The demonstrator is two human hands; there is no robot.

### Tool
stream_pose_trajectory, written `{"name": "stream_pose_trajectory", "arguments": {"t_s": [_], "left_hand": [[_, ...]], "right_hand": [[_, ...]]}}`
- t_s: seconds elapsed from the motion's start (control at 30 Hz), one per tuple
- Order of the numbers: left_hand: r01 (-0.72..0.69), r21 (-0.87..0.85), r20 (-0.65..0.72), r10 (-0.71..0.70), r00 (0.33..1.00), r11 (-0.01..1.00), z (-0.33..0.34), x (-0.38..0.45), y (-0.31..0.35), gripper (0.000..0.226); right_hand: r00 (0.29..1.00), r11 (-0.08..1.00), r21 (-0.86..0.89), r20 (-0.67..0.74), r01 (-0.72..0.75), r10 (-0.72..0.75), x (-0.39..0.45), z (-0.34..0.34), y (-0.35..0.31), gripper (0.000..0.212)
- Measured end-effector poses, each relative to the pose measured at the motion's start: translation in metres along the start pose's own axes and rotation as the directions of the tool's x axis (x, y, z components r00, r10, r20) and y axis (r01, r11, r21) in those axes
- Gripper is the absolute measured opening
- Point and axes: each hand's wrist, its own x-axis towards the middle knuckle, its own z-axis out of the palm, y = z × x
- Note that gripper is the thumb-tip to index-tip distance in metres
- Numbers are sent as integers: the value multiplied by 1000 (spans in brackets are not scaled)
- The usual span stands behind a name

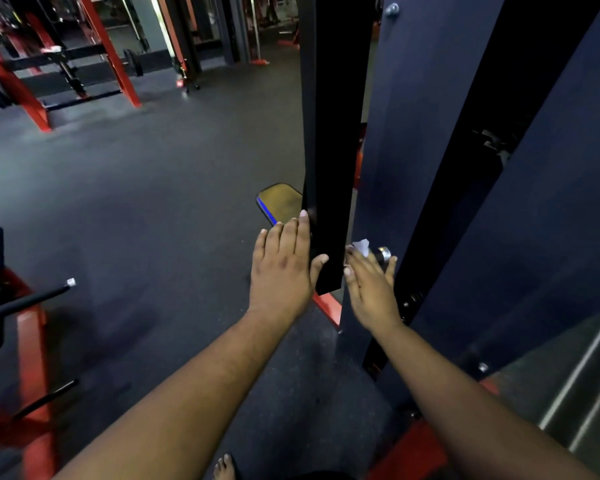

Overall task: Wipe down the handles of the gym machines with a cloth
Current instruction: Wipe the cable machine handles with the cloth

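Beside one black post (326, 168), two hands: left hand (284, 268) flat, fingers spread; right hand (371, 289) pressing one white cloth (361, 245), grip uncurled.

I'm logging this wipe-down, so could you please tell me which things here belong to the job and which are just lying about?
In use:
white cloth under right hand
chrome-capped handle
black post, left hand flat against it

Lying about:
padded seat
red rack
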Motion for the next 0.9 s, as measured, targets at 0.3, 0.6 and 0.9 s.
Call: {"name": "stream_pose_trajectory", "arguments": {"t_s": [0.3, 0.6, 0.9], "left_hand": [[20, 18, 1, -20, 1000, 1000, -1, 0, 7, 74], [20, 12, -20, -20, 1000, 1000, 2, 1, 8, 73], [9, 34, -38, -7, 999, 999, 3, 3, 2, 73]], "right_hand": [[931, 938, -64, -161, -342, 328, 3, -4, 61, 34], [522, -318, 907, 420, -276, 743, 18, 28, -16, 14], [777, 325, 870, 100, -372, 621, -18, -12, -39, 26]]}}
